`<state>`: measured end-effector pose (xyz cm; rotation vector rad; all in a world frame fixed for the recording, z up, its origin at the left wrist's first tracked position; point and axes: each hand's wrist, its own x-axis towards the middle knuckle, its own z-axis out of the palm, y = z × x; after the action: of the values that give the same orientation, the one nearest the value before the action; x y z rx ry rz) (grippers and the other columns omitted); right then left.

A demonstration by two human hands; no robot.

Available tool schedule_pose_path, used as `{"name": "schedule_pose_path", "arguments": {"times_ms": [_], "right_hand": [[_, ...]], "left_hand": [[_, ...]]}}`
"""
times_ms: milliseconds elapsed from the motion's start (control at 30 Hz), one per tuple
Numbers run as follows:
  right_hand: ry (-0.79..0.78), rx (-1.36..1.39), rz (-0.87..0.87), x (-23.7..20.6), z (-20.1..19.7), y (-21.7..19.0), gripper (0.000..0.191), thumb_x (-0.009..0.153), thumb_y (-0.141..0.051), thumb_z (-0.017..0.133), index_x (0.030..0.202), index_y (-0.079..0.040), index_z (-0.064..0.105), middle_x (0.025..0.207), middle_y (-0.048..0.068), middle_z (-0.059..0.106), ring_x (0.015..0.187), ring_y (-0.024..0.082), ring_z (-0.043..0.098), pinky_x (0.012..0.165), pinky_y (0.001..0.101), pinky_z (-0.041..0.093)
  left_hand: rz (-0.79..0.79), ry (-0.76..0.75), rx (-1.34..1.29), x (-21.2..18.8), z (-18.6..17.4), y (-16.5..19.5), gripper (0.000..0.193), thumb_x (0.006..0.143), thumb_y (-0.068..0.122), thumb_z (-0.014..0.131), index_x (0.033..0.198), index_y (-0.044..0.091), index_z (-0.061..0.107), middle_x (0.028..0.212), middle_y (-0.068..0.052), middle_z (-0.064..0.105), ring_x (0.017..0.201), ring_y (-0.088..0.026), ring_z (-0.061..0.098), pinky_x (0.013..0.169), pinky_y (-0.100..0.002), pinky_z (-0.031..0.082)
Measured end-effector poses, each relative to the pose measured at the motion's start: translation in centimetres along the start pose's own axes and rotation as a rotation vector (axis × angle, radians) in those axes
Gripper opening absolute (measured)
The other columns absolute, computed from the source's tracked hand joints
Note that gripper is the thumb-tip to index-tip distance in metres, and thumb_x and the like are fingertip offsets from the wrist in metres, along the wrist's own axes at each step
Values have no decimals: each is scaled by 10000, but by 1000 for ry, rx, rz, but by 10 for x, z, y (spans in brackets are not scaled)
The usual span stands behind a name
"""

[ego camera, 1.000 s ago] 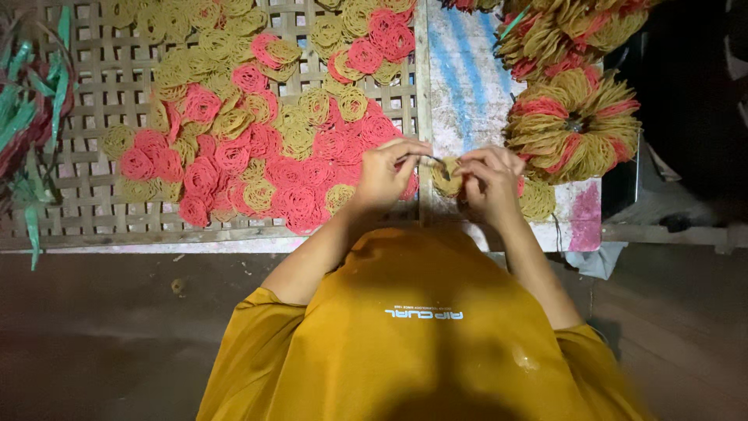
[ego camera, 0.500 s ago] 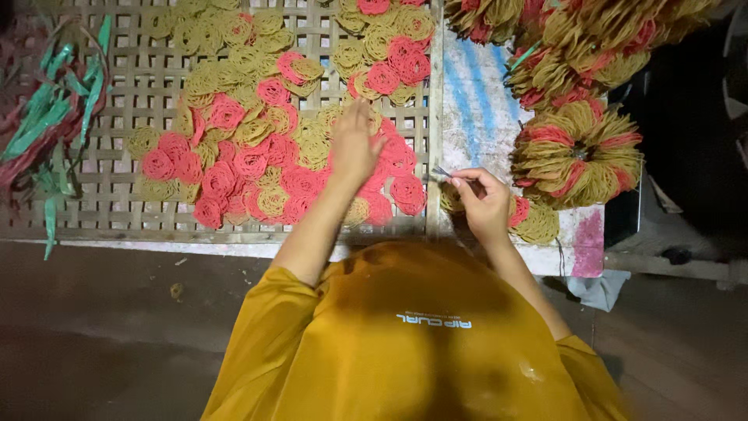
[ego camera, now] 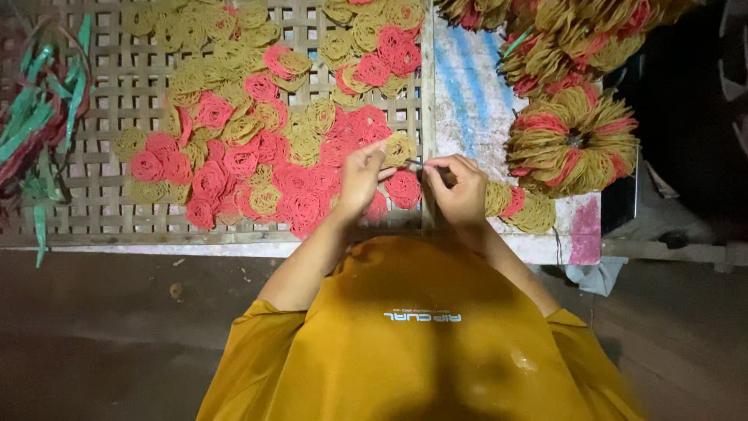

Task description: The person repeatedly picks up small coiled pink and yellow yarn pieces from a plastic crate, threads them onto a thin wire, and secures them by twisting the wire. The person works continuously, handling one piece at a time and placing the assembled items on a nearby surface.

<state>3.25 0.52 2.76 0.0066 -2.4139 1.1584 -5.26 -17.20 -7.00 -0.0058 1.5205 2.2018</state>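
At the far left edge a heap of green and dark red strips (ego camera: 35, 125) lies on the corner of a woven bamboo lattice tray (ego camera: 101, 109). Across the tray spreads a loose layer of flat coiled noodle-like discs, some yellow (ego camera: 210, 58) and some pink-red (ego camera: 210, 179), many overlapping one another. Near the tray's right end the left hand (ego camera: 360, 178) reaches forward with its fingers closed in a pinch on one yellow coiled disc (ego camera: 400, 148), which it holds at the edge just above the pink ones. Just beside it, the right hand (ego camera: 458, 185) is curled, thumb and forefinger pressed together on a thin dark sliver (ego camera: 415, 164) that points toward the held disc; what the sliver is cannot be told. The two hands nearly touch over the tray's right rim. Right of the hands, a few more discs (ego camera: 518, 206) lie on a white board with blue and pink stains (ego camera: 467, 101). Farther right sit round bundled stacks of the yellow and red coils (ego camera: 573, 140), one behind another. Below, the person's mustard-yellow shirt (ego camera: 421, 343) fills the lower middle.
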Motion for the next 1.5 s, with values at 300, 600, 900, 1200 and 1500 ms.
{"name": "schedule_pose_path", "arguments": {"times_ms": [300, 600, 900, 1200, 1500], "right_hand": [[31, -170, -103, -2, 3, 3, 77, 884, -75, 782, 923, -60, 717, 876, 98, 714, 836, 311, 655, 891, 396, 450], [9, -211, -135, -5, 7, 6, 101, 877, -75, 782, 914, -57, 690, 892, 102, 707, 845, 296, 654, 897, 401, 430], [-127, -51, -37, -14, -7, 31, 207, 943, -59, 717, 1149, -73, 722, 1007, 84, 756, 904, 246, 666, 893, 404, 481], [-152, -494, -189, -22, -53, 61, 216, 787, -26, 699, 959, -141, 762, 1123, 73, 778, 1182, 281, 649, 1021, 428, 384], [-103, 420, 317, -15, -10, 43, 61, 1010, -20, 693, 1047, 26, 708, 971, 69, 724, 871, 68, 633, 793, 217, 515]], "left_hand": [[125, -17, 178, -17, 24, 0, 321, 1079, 126, 533, 1316, -50, 658, 1128, -95, 743, 982, -135, 711, 900, -313, 605], [224, -156, 257, -34, 40, 13, 325, 1065, 43, 492, 1344, -66, 619, 1183, -122, 733, 1078, -148, 707, 968, -288, 562], [381, -91, 630, -36, 46, 33, 133, 951, -26, 693, 1069, 6, 744, 985, -115, 751, 878, -154, 768, 800, -287, 624], [447, -121, 578, -40, 66, 64, 174, 930, -53, 648, 1044, 31, 750, 996, -100, 734, 859, -150, 741, 753, -254, 612], [493, -99, 739, -14, 48, 60, 361, 829, -3, 672, 1178, 70, 723, 1029, -142, 740, 889, -240, 748, 795, -356, 606]]}}
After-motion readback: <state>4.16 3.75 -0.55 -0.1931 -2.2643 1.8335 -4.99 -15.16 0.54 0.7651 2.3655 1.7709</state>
